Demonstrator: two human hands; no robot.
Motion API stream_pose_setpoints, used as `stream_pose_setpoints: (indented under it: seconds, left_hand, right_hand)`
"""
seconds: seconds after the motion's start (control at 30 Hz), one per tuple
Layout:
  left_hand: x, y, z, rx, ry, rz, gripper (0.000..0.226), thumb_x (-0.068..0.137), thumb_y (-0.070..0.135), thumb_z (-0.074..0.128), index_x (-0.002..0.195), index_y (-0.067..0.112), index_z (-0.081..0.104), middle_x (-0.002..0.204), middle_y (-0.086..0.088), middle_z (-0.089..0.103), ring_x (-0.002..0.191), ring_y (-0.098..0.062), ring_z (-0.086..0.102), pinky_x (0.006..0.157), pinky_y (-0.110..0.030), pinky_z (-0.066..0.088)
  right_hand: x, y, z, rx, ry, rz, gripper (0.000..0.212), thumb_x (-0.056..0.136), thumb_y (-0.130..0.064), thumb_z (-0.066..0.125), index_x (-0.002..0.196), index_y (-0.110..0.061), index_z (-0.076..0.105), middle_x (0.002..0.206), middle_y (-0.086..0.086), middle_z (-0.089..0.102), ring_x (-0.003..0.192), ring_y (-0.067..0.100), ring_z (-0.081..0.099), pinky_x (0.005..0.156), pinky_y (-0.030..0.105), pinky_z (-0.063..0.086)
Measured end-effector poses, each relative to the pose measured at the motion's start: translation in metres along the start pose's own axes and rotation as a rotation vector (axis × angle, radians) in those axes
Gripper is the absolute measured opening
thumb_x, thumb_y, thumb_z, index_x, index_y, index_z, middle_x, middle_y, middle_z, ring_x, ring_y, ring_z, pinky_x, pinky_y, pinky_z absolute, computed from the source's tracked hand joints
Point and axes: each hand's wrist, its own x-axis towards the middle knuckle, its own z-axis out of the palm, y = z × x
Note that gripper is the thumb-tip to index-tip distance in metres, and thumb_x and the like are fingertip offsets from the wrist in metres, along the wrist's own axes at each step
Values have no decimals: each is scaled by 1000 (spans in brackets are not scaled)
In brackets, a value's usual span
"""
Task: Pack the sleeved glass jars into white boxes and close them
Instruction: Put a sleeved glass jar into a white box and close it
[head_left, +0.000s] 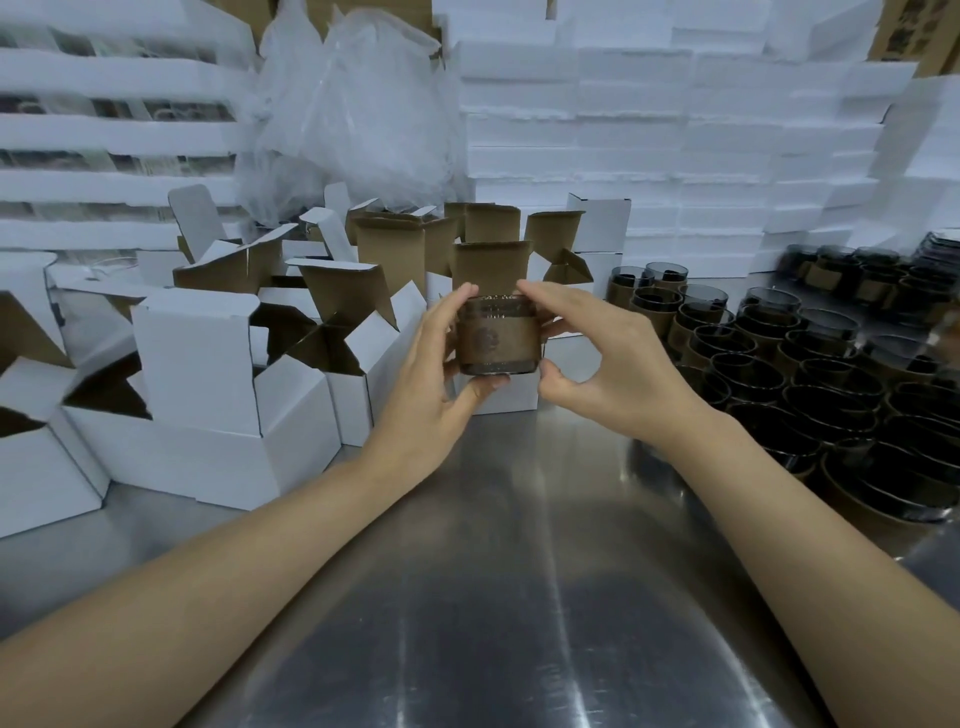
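Note:
A dark glass jar in a brown paper sleeve (497, 336) is held upright in the air at the centre. My left hand (434, 364) grips its left side, thumb under the base and fingers up to the rim. My right hand (597, 353) touches its right side, fingers reaching over the rim and thumb near the base. Directly behind and below the jar stands an open white box (511, 395) with its brown-lined lid flap (491, 265) raised.
Several open white boxes (208, 374) crowd the left of the steel table (493, 597). Rows of sleeved dark jars (810, 374) fill the right. Stacked white foam sheets (675, 130) and a plastic bag (353, 114) form the back wall.

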Motion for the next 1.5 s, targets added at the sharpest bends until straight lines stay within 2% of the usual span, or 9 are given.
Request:
stream_pose_setpoints:
  seconds: [0.1,0.23,0.4,0.53,0.67,0.9,1.1,1.2,1.5]
  left_hand:
    - [1,0,0,-150,88,5,65,86,19,65,132,50,32,137,24,43,129,-12,46,98,-36,49]
    - [-1,3,6,-234,146,-62,62,85,38,67,133,42,30,137,-10,50,111,-16,57,77,-19,50]
    - [-1,1,7,-153,72,-128,68,79,29,70,134,40,31,139,0,49,126,-19,50,98,-32,49]
    - [-1,2,7,29,131,-40,76,79,29,71,137,42,25,135,11,44,122,-6,47,88,-19,47]
    - [0,-1,5,-49,122,-89,71,79,26,70,136,46,33,123,31,51,120,-9,51,94,-31,48]
    - [0,-1,5,-213,15,-134,68,76,51,73,135,38,41,128,17,59,124,-11,52,102,-33,44]
    - [0,-1,5,-92,98,-53,77,75,27,78,132,56,35,131,17,52,124,-13,51,99,-26,46]
    - [2,-1,5,-111,69,-110,73,74,21,80,127,51,40,131,17,53,124,-7,50,103,-30,45]
    - [3,-2,5,-175,63,-162,69,69,31,79,126,46,42,126,19,57,122,-3,51,103,-27,45]
  right_hand:
    - [1,-4,1,271,11,97,74,79,-3,68,144,-22,37,132,-4,57,108,8,59,98,27,47]
    - [2,-5,1,159,-157,134,87,78,-23,72,149,-38,22,131,-7,56,119,-4,51,103,11,35]
    - [2,-3,1,87,14,10,69,77,-6,73,134,-24,40,121,-7,56,111,7,56,96,19,46]
    - [3,1,-4,58,4,-67,58,74,-2,73,124,-10,46,119,0,52,108,13,52,92,28,48]
    - [4,-5,-2,44,-23,-116,63,75,-7,73,131,-16,46,124,1,42,115,11,47,94,21,47]
    - [7,-15,-2,221,-33,79,73,74,-17,82,137,-14,44,128,-11,46,113,3,53,94,18,47]
    - [8,-16,-7,-52,-16,-57,76,71,-34,82,136,-13,49,115,-6,48,108,11,50,96,27,45]
    - [7,-13,-5,-112,-46,-92,79,73,-31,80,141,-12,44,118,-5,47,108,22,49,96,24,42]
    - [7,-10,-6,-75,-51,-64,69,76,-14,79,137,-10,48,123,-3,51,110,17,51,96,26,45]
